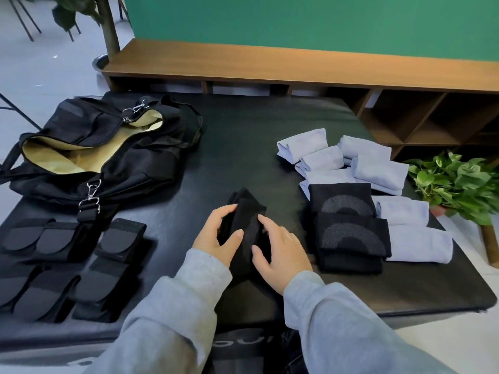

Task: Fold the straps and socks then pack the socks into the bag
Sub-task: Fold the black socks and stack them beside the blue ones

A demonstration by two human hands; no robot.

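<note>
Item: black padded table (243, 147) before a green wall and a low wooden shelf, as I read it from my remote seat. Centre of surface: one black sock (247, 230), long axis running from about 12 o'clock down to 6 o'clock, toward the person. Left hand (216, 238) at the sock's 9 o'clock flank, thumb and fingers curled onto the fabric, gripping it. Right hand (280, 252) at its 3 o'clock flank, fingers bent onto the cloth, also holding. Both hands are equally near; the sock lies between them, so I judge the coming fold would turn along that long axis, far end toward near end. At 3 o'clock: folded black socks (348, 228) in a short stack, with folded pale blue socks (378, 171) beyond and beside. At 10 o'clock: the open black bag (129, 157), tan lining showing, well apart from the hands; the left is the nearer to it. At 8 o'clock: folded black straps (81, 260) in rows. Potted plant (456, 184) off the 3 o'clock edge
</note>
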